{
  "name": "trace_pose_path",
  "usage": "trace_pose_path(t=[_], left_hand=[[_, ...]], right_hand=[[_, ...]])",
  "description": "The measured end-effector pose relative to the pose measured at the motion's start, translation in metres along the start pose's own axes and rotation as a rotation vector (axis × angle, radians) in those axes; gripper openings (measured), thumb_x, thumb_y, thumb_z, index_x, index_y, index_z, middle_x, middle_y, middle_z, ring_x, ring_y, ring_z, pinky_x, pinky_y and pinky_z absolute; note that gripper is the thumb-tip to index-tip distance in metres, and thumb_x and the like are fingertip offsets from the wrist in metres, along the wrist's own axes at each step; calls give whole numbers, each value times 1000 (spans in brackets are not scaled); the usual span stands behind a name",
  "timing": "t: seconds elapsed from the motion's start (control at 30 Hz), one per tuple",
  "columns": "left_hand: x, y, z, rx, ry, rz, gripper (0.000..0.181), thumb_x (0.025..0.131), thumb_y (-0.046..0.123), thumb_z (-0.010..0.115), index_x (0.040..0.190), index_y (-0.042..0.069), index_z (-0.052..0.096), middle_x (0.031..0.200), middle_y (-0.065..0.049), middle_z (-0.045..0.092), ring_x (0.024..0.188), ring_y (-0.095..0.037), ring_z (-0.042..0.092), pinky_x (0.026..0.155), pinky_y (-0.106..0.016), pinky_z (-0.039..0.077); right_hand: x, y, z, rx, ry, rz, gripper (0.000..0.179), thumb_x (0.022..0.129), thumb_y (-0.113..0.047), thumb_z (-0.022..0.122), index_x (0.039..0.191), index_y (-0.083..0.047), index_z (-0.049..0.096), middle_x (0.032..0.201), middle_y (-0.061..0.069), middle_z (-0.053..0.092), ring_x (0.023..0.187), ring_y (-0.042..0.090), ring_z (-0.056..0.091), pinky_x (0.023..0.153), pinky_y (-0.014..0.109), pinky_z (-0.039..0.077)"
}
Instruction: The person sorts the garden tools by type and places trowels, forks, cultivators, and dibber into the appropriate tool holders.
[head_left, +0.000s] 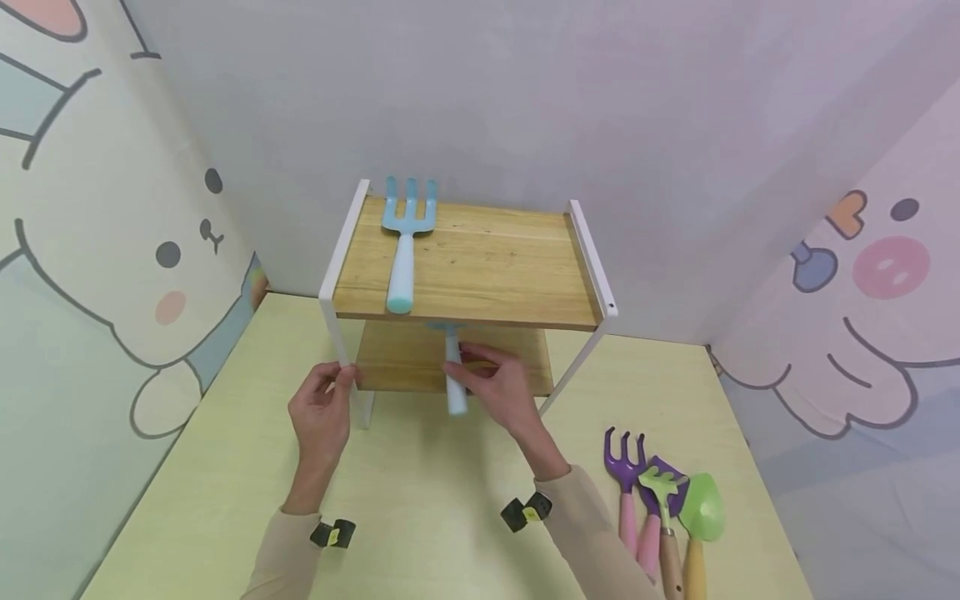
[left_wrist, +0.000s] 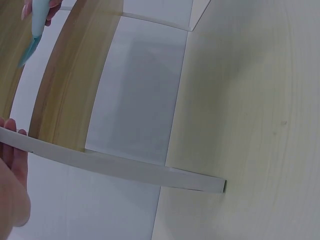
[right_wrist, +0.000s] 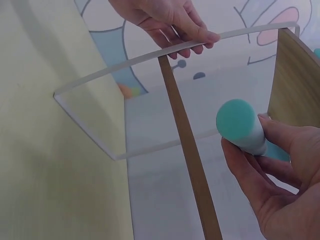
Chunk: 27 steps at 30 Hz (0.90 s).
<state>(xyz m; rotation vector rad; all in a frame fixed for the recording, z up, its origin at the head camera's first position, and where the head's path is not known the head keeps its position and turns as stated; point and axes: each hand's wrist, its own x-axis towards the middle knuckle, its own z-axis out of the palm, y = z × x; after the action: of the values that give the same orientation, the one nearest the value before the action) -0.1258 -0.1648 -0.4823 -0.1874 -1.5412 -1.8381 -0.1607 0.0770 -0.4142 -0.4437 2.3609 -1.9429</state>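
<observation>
A two-tier shelf with wooden boards and a white frame stands on the table; its upper board (head_left: 495, 262) carries a light blue hand fork (head_left: 402, 258), tines toward the wall. My left hand (head_left: 322, 417) pinches the white left leg (left_wrist: 125, 170) between thumb and fingers, near the lower board (head_left: 401, 358). My right hand (head_left: 504, 392) holds a light blue garden tool (head_left: 455, 383) by its handle, over the front of the lower board. Its teal handle end (right_wrist: 235, 120) faces the right wrist camera. The upper board hides most of its head in the head view.
To the right on the table (head_left: 420, 517) lie a purple hand fork (head_left: 624, 467) with a pink handle, another purple tool (head_left: 678, 496), a small green rake (head_left: 663, 487) and a green trowel (head_left: 703, 508). A cartoon-printed backdrop (head_left: 480, 100) stands behind and at both sides.
</observation>
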Motion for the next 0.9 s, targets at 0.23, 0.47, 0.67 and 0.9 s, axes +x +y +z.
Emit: trace_pose_path(t=[0.23, 0.47, 0.67, 0.9], left_hand=[[0, 1, 0, -17, 4, -11, 7, 95, -17, 60, 93, -23, 57, 85, -6, 70, 79, -12, 69, 72, -16, 58], [-1, 3, 1, -6, 14, -28, 9, 96, -16, 61, 93, -23, 58, 85, -7, 70, 79, -13, 69, 72, -19, 59], [-1, 3, 1, -6, 11, -32, 9, 96, -15, 61, 93, -23, 58, 84, -10, 69, 79, -13, 69, 73, -19, 60], [-1, 1, 0, -36, 9, -13, 9, 96, -16, 60, 92, -24, 58, 85, -11, 69, 79, -14, 70, 74, -18, 60]], right_hand=[[10, 0, 10, -15, 17, 32, 37, 90, -21, 82, 122, -4, 74, 111, 13, 73, 86, 23, 75, 74, 45, 64], [20, -1, 19, -76, 17, 35, 37, 91, -27, 81, 122, -7, 75, 112, 10, 74, 89, 21, 75, 74, 33, 63], [29, 1, 26, -141, 19, 59, 38, 92, -29, 80, 122, -7, 74, 115, 8, 74, 99, 22, 73, 80, 30, 62], [36, 0, 35, -126, 10, 114, 39, 93, -28, 79, 125, -6, 72, 119, 11, 72, 100, 25, 73, 73, 29, 63]])
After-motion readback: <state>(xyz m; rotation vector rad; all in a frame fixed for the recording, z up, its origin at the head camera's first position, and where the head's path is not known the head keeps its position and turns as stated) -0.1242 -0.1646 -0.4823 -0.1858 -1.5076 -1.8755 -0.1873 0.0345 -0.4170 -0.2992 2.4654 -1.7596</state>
